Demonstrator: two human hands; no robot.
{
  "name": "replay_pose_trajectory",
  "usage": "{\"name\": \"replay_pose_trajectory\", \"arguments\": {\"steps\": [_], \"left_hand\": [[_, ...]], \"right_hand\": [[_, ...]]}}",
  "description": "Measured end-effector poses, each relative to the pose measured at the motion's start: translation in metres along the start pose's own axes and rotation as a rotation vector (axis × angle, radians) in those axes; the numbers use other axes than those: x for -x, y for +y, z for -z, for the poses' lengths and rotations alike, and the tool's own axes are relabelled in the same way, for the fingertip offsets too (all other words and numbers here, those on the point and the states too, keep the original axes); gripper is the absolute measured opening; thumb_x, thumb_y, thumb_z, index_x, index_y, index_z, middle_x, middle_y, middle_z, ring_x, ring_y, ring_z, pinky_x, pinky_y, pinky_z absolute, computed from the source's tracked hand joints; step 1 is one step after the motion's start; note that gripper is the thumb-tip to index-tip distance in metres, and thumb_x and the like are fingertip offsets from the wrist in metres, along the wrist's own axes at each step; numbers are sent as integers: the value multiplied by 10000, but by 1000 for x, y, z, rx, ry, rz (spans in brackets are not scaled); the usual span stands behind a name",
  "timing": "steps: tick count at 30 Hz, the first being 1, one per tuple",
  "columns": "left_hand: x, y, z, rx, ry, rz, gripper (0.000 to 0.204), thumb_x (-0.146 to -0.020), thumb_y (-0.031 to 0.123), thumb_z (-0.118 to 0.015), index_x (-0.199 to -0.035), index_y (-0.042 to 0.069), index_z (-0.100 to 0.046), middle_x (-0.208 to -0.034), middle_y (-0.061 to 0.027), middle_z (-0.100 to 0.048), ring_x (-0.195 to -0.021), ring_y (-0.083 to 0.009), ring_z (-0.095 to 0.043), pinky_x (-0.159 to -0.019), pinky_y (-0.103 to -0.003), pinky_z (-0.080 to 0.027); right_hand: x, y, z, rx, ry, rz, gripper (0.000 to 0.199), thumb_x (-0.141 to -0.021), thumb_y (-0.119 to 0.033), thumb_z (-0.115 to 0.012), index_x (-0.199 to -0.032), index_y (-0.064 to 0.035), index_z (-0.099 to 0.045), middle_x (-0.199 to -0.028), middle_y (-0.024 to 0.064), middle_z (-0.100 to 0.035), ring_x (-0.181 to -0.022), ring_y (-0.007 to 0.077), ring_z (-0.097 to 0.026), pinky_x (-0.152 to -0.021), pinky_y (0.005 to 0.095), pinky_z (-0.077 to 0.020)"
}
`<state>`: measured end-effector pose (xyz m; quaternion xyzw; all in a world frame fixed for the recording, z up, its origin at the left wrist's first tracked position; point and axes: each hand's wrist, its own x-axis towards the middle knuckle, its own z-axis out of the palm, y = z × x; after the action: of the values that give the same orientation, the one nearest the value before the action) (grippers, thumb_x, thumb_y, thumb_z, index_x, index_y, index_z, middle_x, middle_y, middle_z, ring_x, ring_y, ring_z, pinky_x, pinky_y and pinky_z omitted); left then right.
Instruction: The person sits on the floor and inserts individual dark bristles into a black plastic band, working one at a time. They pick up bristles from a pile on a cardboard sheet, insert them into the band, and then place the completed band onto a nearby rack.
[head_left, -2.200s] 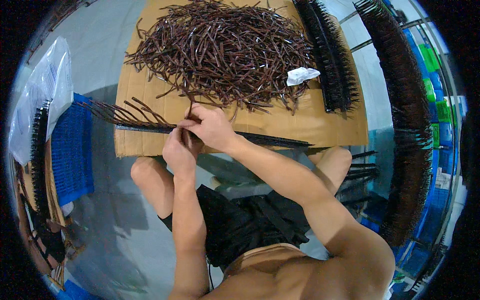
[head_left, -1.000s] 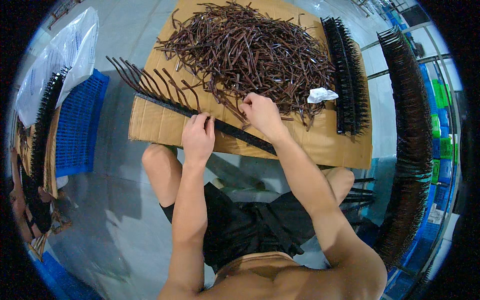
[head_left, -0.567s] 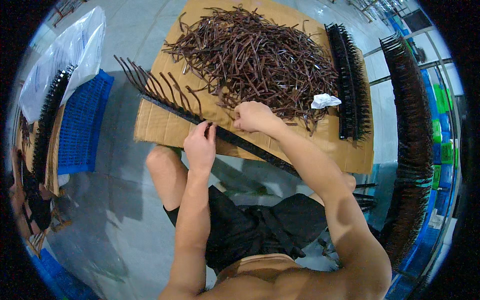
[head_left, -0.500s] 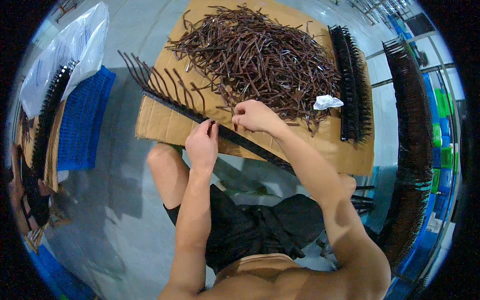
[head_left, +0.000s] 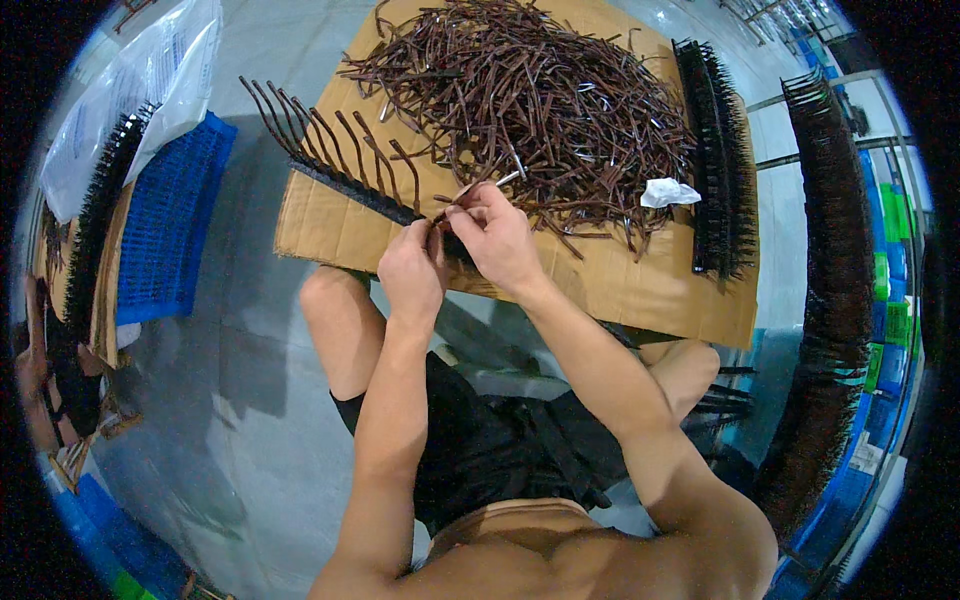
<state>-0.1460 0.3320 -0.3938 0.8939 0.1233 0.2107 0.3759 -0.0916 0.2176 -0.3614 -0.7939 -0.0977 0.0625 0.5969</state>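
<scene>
A long black bar (head_left: pixel 352 187) runs slantwise along the near left edge of a cardboard sheet. Several curved brown prongs (head_left: pixel 343 146) stand up from its left part. My left hand (head_left: pixel 412 270) is closed on the bar beside the last prong, thumb and fingers pinching it. My right hand (head_left: pixel 498 248) is closed just to the right, fingertips almost touching the left ones at the bar. It pinches a thin brown strip, mostly hidden by the fingers. A pale, shiny strip (head_left: pixel 511 177) shows by the right knuckles; whether it is held, I cannot tell.
A big heap of loose brown strips (head_left: pixel 560 110) covers much of the cardboard (head_left: pixel 640 305). A crumpled white scrap (head_left: pixel 669 193) lies beside it. Black bristly bars (head_left: pixel 712 160) rest at the right edge. Further right hangs a long dark fringed row (head_left: pixel 832 240); at left stands a blue mesh crate (head_left: pixel 172 220).
My right hand has moved left and down from the heap's near edge to meet my left hand at the bar. My left hand stays on the bar.
</scene>
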Motion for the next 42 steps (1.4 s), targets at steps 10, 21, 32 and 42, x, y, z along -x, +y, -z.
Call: {"name": "replay_pose_trajectory", "arguments": {"steps": [10, 21, 32, 42], "left_hand": [[-1, 4, 2, 20, -12, -18, 112, -847, 146, -619, -891, 44, -631, -801, -175, -638, -750, -371, -617, -646, -424, -490], [4, 15, 7, 177, 29, 115, 162, -835, 194, -650, -846, 39, -695, -725, -119, -671, -642, -297, -643, -617, -381, -508], [5, 10, 7, -37, -69, -67, 132, -815, 101, -662, -938, 52, -671, -832, -154, -672, -760, -326, -656, -673, -381, -517], [7, 6, 1, -34, 10, -70, 71, -826, 132, -662, -813, 66, -640, -731, -124, -635, -681, -330, -614, -603, -410, -483]], "right_hand": [[1, -9, 0, 386, -74, 198, 247, -878, -265, -596, -969, -35, -599, -758, 175, -671, -691, 341, -664, -601, 416, -519], [-38, 19, 61, 1158, -103, 602, 140, -761, -67, -601, -900, -58, -603, -969, 99, -524, -900, 301, -559, -765, 396, -504], [9, -5, 18, 64, -13, 16, 181, -885, -139, -627, -963, -6, -531, -806, 205, -647, -755, 376, -652, -618, 406, -494], [11, -13, 13, 424, -153, 295, 227, -862, -222, -639, -977, -28, -608, -866, 182, -672, -794, 377, -650, -676, 433, -521]]}}
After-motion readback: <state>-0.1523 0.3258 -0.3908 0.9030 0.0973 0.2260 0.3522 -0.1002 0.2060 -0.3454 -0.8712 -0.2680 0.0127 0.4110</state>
